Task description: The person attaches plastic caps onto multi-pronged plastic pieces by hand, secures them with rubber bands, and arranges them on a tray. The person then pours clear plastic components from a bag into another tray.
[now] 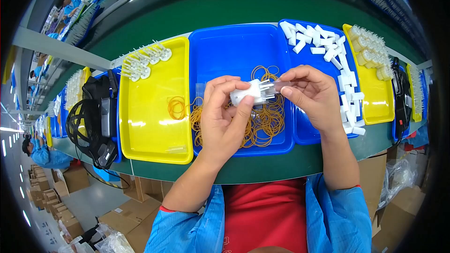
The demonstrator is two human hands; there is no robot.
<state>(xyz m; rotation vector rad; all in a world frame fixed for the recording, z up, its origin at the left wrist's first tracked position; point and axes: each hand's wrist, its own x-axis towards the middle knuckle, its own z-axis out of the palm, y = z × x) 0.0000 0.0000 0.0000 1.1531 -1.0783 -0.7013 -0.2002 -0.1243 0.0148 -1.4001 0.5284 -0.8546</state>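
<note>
My left hand [220,119] is closed around a white plastic part [245,93] with thin prongs pointing right. My right hand [311,94] pinches a small clear plastic piece [281,85] between thumb and fingertips. That clear piece meets the prong ends; whether it is over them or just beside them I cannot tell. Both hands are above the middle blue tray [234,42]. Below them lies a loose heap of tan rubber bands [268,130], partly hidden by my left hand.
Left is a yellow tray [154,133] holding several white pronged parts [136,67] and an orange band bundle [176,107]. A right-hand blue tray [307,133] carries white blocks [347,82]. Another yellow tray [378,105] holds clustered pale parts [370,51]. Black cables [89,126] lie far left.
</note>
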